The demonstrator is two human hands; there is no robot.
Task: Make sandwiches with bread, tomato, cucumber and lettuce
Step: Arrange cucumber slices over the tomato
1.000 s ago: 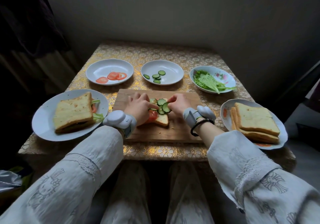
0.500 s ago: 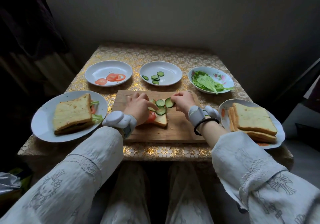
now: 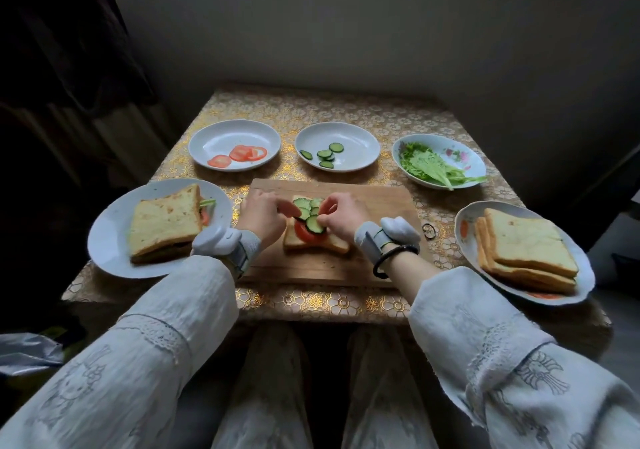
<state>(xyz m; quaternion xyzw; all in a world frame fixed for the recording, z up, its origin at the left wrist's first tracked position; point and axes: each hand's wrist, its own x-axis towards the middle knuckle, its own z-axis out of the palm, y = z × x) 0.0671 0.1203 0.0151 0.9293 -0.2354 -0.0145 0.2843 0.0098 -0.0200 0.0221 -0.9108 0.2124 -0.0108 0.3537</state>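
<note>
A cutting board (image 3: 367,258) lies at the table's (image 3: 311,109) near middle with an open sandwich (image 3: 313,237) on it. Far behind stand three dishes: tomato slices (image 3: 239,154) left, cucumber slices (image 3: 325,154) middle, lettuce (image 3: 433,168) right. A finished sandwich (image 3: 164,223) sits left, stacked bread (image 3: 526,244) right.

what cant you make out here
Head view only:
- Filling of the finished sandwich on the white plate: the top bread slice covers it.
- Far left of the open sandwich's bread base: the left hand hides it.
- Whether the right hand pinches the nearest green cucumber slice: too small.
</note>
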